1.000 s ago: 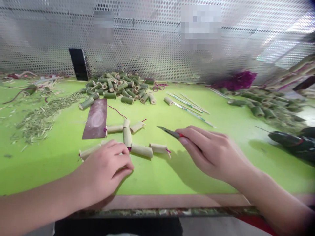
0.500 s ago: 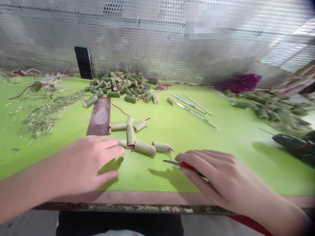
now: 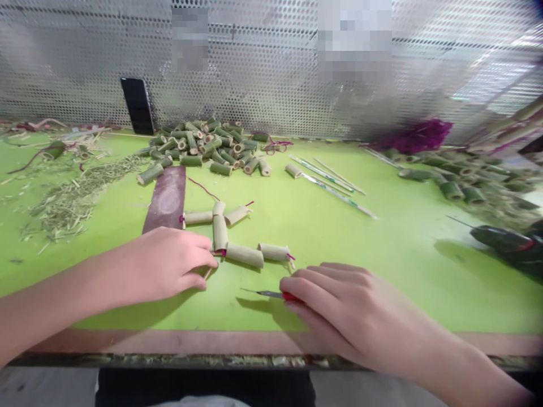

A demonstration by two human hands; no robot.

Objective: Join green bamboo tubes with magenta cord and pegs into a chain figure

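Close to the table's front, my left hand (image 3: 169, 263) pinches a short thin stick (image 3: 208, 273) between thumb and fingertips. Its fingers partly cover the left side of a figure of pale bamboo tubes (image 3: 220, 233) lying flat, tied with purple cord. My right hand (image 3: 339, 308) is closed around a red-handled knife (image 3: 270, 294), with a narrow pointed blade turned left over the table. Most of its handle is hidden in the palm. The blade is below the figure's right-hand tube (image 3: 274, 252), apart from it.
Behind the figure lies a brown sanding strip (image 3: 166, 195) beside a heap of cut bamboo tubes (image 3: 212, 144). A phone (image 3: 138, 106) leans on the perforated wall. Shavings (image 3: 72, 203) lie left; thin sticks (image 3: 335, 186), more bamboo (image 3: 462, 178) and a dark tool (image 3: 500, 243) right.
My left fingers have closed in around the short stick. My right hand has moved left and slightly nearer with the knife. The whole view has shifted a little.
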